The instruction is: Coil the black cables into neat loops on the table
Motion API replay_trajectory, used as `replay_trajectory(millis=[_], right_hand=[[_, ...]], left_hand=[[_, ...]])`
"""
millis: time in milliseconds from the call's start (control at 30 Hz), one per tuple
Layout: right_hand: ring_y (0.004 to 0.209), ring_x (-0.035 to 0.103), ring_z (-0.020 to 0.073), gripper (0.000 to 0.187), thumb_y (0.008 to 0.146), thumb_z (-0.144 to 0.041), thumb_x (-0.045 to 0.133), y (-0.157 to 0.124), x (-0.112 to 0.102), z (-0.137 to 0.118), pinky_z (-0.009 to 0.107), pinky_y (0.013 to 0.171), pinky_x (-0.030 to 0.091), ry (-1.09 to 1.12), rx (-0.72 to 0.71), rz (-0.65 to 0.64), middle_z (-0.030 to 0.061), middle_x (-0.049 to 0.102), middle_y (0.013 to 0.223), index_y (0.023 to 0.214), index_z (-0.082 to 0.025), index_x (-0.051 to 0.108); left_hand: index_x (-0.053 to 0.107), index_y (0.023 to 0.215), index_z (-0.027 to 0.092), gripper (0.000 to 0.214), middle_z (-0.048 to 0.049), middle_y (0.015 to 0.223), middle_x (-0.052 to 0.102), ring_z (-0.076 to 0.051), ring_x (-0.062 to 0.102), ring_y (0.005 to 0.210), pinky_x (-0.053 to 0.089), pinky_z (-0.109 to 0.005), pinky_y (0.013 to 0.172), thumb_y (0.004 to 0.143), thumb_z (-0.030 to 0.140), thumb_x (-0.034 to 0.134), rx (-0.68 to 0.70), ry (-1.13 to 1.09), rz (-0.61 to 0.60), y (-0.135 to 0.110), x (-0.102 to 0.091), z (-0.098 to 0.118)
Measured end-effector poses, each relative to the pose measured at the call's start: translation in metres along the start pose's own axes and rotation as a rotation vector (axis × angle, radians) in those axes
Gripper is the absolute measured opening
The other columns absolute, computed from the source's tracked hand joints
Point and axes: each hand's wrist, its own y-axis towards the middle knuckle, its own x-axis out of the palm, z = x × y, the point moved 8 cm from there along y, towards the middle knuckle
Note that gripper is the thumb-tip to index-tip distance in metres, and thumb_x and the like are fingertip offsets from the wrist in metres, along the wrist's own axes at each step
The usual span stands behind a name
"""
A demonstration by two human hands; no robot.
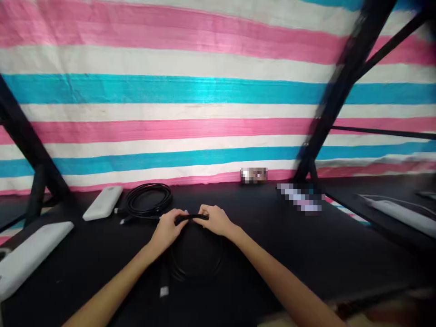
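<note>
Both hands pinch the far side of a coiled black cable (192, 217) over the black table. My left hand (169, 228) is closed around the bundled strands on the left. Close beside it, my right hand (215, 220) grips the same bundle on the right. The loops hang or lie toward me, dark against the dark tabletop, so whether they touch it is hard to tell. A connector with a silvery tip (164, 291) sits at the near left of the loops. Just beyond my left hand lies a second black cable coil (149, 200) with its plug ends at the left.
Two white power-bank-like blocks lie at left, a smaller one (102, 203) and a larger one (34, 254). Blurred-out items stand at the back (254, 175) and right (302, 198). A white power strip (403, 214) is far right. Black frame posts (335, 95) and striped sheeting (190, 91) border the table.
</note>
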Motion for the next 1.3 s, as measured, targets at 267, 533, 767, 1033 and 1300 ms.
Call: replay_trajectory(millis=[267,533,767,1033,1300], right_hand=[[0.059,0.053,0.0122,0.027,0.081,-0.044,0.053,-0.002,0.002,0.001,0.022,0.051,0.026,-0.183,0.011,-0.035,-0.0017,0.063,0.066,0.068,-0.021,0.058],[0.069,0.061,0.0155,0.029,0.087,-0.041,0.045,-0.006,0.004,-0.010,0.022,0.054,0.030,-0.251,-0.051,-0.108,0.0001,0.068,0.074,0.075,-0.023,0.064],[0.074,0.063,0.0176,0.028,0.088,-0.041,0.043,-0.005,0.007,-0.011,0.022,0.053,0.028,-0.329,0.001,-0.138,0.0006,0.069,0.078,0.078,-0.024,0.064],[0.061,0.057,0.0138,0.027,0.086,-0.041,0.045,-0.007,0.008,-0.016,0.023,0.049,0.022,-0.390,0.029,-0.143,-0.0013,0.063,0.067,0.070,-0.022,0.056],[0.063,0.059,0.0172,0.029,0.085,-0.045,0.043,-0.006,0.012,-0.011,0.023,0.050,0.026,-0.403,0.030,-0.171,0.0003,0.064,0.068,0.074,-0.023,0.058]], left_hand=[[0.069,0.087,0.018,0.019,-0.0041,0.086,0.071,-0.013,0.059,0.049,0.047,-0.024,0.047,0.075,0.027,0.058,-0.117,-0.111,-0.110,-0.006,0.006,0.017],[0.071,0.090,0.016,0.023,-0.0050,0.085,0.071,-0.013,0.060,0.051,0.045,-0.021,0.044,0.076,0.028,0.058,-0.110,-0.173,-0.149,-0.005,0.004,0.021],[0.072,0.090,0.025,0.020,0.0007,0.090,0.072,-0.017,0.065,0.085,0.046,-0.023,0.073,0.078,0.031,0.058,-0.025,0.019,-0.099,-0.004,-0.004,0.023],[0.070,0.080,0.023,0.025,0.0006,0.080,0.071,-0.016,0.064,0.076,0.038,-0.022,0.057,0.074,0.046,0.061,-0.061,0.371,-0.040,-0.003,-0.019,0.023],[0.065,0.084,0.021,0.033,-0.0020,0.074,0.069,-0.019,0.064,0.074,0.036,-0.024,0.058,0.076,0.052,0.056,-0.001,0.557,-0.122,-0.002,-0.015,0.027]])
